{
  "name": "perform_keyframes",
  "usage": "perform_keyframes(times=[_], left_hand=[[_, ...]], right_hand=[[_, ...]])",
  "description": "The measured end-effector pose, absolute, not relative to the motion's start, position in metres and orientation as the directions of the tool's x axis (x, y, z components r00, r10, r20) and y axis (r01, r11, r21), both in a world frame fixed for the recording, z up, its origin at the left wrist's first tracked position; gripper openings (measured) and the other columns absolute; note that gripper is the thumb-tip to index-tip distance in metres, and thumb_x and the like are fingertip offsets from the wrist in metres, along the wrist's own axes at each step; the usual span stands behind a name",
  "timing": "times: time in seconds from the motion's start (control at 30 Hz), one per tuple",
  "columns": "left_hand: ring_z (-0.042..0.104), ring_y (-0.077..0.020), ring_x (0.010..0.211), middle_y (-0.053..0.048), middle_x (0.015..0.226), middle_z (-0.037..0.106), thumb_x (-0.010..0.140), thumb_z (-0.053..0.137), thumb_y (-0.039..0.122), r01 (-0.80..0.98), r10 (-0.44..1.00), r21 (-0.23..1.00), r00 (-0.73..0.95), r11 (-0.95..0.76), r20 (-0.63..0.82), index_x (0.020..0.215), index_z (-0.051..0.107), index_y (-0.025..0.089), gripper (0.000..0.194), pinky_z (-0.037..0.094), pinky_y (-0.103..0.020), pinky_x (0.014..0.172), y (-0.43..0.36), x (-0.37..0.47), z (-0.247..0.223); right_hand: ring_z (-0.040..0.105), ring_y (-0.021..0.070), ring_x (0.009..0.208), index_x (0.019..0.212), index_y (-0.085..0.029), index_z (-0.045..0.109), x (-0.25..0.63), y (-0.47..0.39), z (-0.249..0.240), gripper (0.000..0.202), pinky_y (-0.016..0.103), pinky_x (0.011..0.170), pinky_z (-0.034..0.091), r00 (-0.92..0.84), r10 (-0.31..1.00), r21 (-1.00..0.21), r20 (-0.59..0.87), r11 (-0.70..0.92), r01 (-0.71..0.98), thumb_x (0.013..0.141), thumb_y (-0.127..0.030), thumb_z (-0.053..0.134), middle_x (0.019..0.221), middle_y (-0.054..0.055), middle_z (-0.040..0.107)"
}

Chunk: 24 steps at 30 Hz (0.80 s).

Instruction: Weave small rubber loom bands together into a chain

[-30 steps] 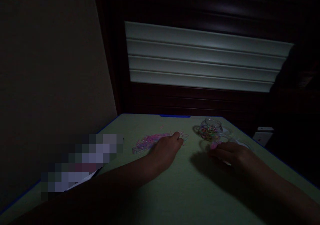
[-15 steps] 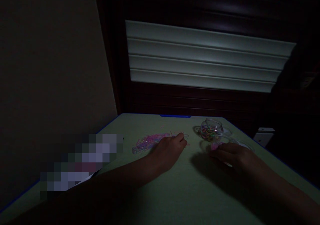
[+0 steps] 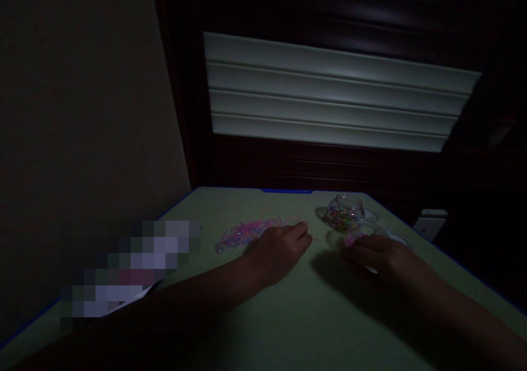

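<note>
From my remote seat, I have two bare hands working among small coloured loops in dim light. The step in hand looks like picking at the loops with one hand while the other keeps a bundle. My left hand (image 3: pixel 282 250) is low at the near right end of a loose pile of loops (image 3: pixel 242 234), mostly pink and lilac, spread over the tabletop (image 3: pixel 308 321). Its fingers are drawn together; I cannot tell whether a loop is caught between them. My right hand (image 3: pixel 382 256) has its fingers clamped on a pink bundle (image 3: pixel 352 240), just in front of a clear round jar (image 3: pixel 349 213), which stands upright with multicoloured loops inside. As I judge it, any move here calls for a light, precise pinch on the left and a steady hold on the right, since the strands look ready to snag.

The surface is pale green with a blue edge. Clear curved pieces (image 3: pixel 401 235) lie beside the jar, too dim to name. A pixelated item (image 3: pixel 140 266) sits along the left side. Beyond are a plain wall (image 3: pixel 82 96), dark panelling with pale slats (image 3: pixel 329 88), and a white object (image 3: pixel 430 224) near the right edge.
</note>
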State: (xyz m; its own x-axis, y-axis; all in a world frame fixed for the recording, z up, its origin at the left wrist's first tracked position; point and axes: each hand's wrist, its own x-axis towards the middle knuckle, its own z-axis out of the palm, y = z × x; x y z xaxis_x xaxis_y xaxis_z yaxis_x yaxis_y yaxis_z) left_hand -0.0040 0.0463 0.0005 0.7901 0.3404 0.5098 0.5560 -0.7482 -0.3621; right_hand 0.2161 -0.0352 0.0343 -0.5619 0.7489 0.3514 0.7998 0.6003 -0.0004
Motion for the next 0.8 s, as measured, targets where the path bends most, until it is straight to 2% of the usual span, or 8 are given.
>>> perform_keyframes(times=[0.2,0.5,0.8], left_hand=[[0.054,-0.0126,0.064,-0.001,0.081,0.052,0.09,0.037,0.019,0.576,0.379,-0.312,0.772,-0.755,0.51,0.083,0.052,0.018,0.017,0.041,-0.025,0.053,0.0446,-0.0028,0.0017],[0.054,-0.0117,0.063,-0.001,0.079,0.051,0.089,0.037,0.017,0.582,0.397,-0.323,0.778,-0.746,0.486,0.081,0.053,0.017,0.018,0.04,-0.023,0.051,0.0436,-0.0026,0.0047],[0.054,-0.0119,0.065,-0.001,0.082,0.052,0.09,0.037,0.017,0.58,0.405,-0.291,0.775,-0.761,0.486,0.084,0.053,0.017,0.017,0.043,-0.024,0.053,0.0446,-0.0023,0.003]], right_hand=[[0.054,0.0146,0.069,0.091,-0.017,0.063,0.2176,-0.0337,0.0337,0.017,0.026,0.062,0.037,-0.571,0.74,0.008,0.355,0.608,0.794,0.085,-0.014,0.047,0.078,0.006,0.061],[0.055,0.0142,0.067,0.085,-0.017,0.064,0.215,-0.0357,0.037,0.018,0.024,0.061,0.037,-0.568,0.733,0.004,0.375,0.611,0.791,0.086,-0.015,0.046,0.076,0.006,0.061],[0.055,0.0148,0.068,0.09,-0.017,0.064,0.2144,-0.0356,0.0377,0.02,0.025,0.061,0.038,-0.573,0.732,0.02,0.368,0.61,0.792,0.087,-0.014,0.044,0.077,0.007,0.062]])
